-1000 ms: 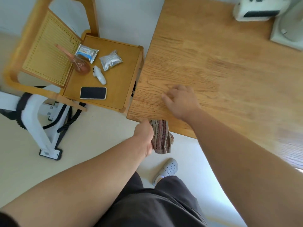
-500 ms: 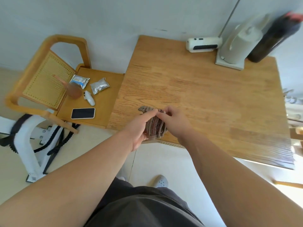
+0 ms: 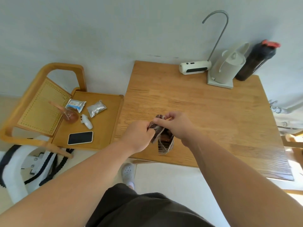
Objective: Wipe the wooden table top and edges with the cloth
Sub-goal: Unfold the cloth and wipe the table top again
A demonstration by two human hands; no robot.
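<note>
Your left hand [image 3: 139, 133] and right hand [image 3: 177, 125] both pinch the striped cloth [image 3: 164, 141] over the wooden table [image 3: 213, 112], near its front edge (left of middle). Spread it into a flat pad before pressing down.

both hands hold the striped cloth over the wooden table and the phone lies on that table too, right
Not quite. The head view shows the phone lying on the wooden chair seat beside the wooden table, not on it. The rest stands: the left hand and the right hand both hold the striped cloth over that table.
</note>
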